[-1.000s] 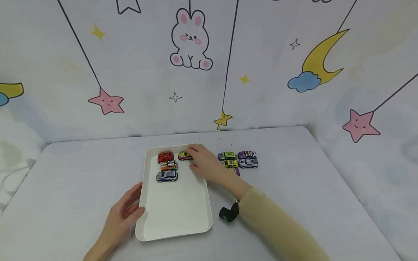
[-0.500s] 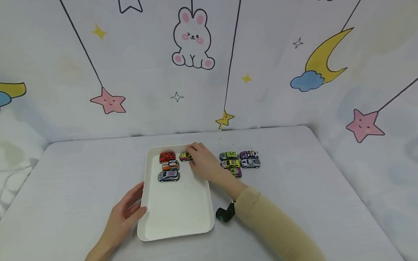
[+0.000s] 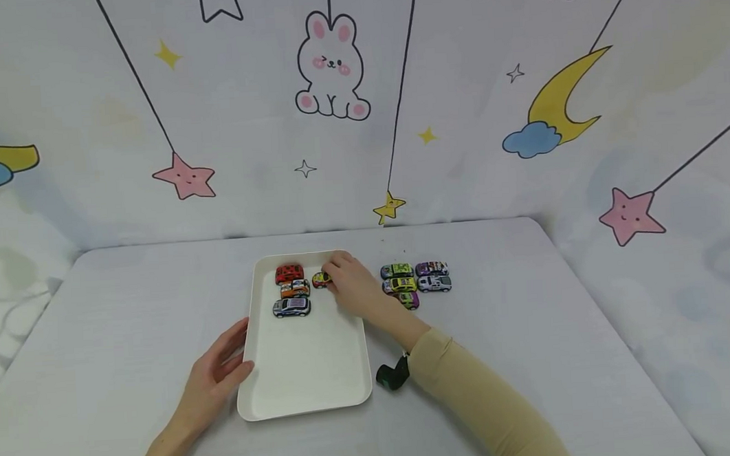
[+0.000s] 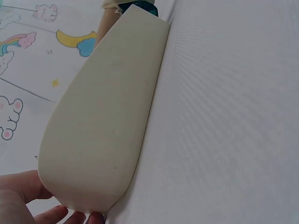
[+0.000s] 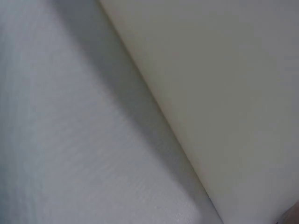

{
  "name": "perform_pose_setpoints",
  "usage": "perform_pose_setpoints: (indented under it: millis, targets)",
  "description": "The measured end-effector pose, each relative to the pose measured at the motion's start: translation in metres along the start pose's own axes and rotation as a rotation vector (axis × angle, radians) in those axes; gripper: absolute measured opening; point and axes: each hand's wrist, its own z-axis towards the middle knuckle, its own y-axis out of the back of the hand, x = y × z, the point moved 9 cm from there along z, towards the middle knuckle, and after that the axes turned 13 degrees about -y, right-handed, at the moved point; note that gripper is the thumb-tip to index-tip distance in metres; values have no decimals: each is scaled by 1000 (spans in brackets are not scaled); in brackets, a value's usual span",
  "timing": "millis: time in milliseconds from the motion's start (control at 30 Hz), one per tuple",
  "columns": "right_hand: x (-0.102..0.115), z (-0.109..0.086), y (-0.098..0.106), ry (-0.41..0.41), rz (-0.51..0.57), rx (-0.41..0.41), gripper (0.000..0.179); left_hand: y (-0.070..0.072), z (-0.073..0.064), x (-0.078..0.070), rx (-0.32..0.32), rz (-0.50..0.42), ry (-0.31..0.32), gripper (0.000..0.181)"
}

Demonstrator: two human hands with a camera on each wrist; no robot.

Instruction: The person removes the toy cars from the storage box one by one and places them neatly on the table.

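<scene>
The right hand pinched a yellow-and-red toy car inside the white tray, just right of the orange-and-white toy car, presumably to align them. The left hand, fingers loosely spread, rested against the tray's side, seemingly steadying it.

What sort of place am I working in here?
Probably a staged indoor tabletop, perhaps a play corner: a white table stands before a cartoon backdrop of stars and a bunny, with toy cars in and beside a white tray.
</scene>
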Motion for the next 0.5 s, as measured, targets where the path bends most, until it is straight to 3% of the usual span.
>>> perform_pose_setpoints:
  millis: [233, 500]
  targets:
    - [0, -1, 0, 0, 17, 1, 27, -1, -2, 3, -1, 9, 38, 61]
    - [1, -6, 10, 45, 147, -44, 31, 0, -2, 5, 4, 11, 37, 62]
